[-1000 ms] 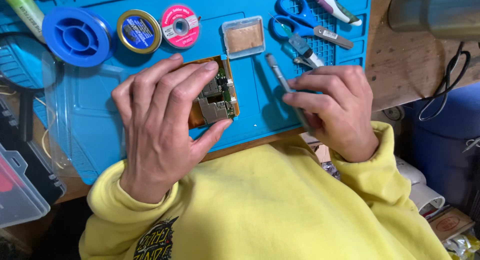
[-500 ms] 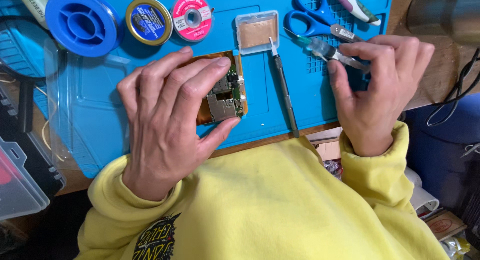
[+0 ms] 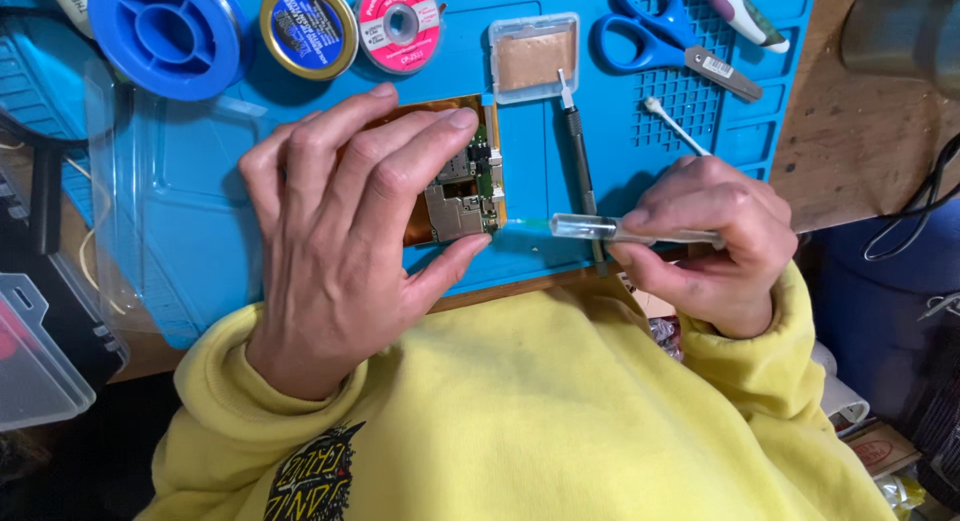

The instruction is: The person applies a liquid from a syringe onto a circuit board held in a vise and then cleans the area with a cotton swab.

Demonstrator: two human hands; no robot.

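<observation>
My left hand (image 3: 350, 231) lies flat over a small circuit board (image 3: 462, 186) on a copper-coloured backing, fingers spread across it and thumb against its near edge. My right hand (image 3: 705, 241) grips a clear syringe-like applicator (image 3: 600, 228) with a thin green tip that points left at the board's right edge. A cotton swab (image 3: 672, 123) sticks up from behind the right hand's fingers. Both hands work over a blue silicone mat (image 3: 560, 101). A slim grey tool (image 3: 577, 156) lies on the mat between the board and the right hand.
Along the mat's far edge sit a blue spool (image 3: 165, 26), a round tin (image 3: 308, 26), a pink reel (image 3: 398, 23), a clear case with a brown pad (image 3: 533, 56) and blue-handled scissors (image 3: 660, 41). A clear plastic box (image 3: 40, 356) stands at the left. Wooden tabletop (image 3: 860, 131) shows right.
My right hand let the grey tool lie on the mat, reached to the far right, and came back holding the clear applicator, its tip now at the board's edge. My left hand stayed.
</observation>
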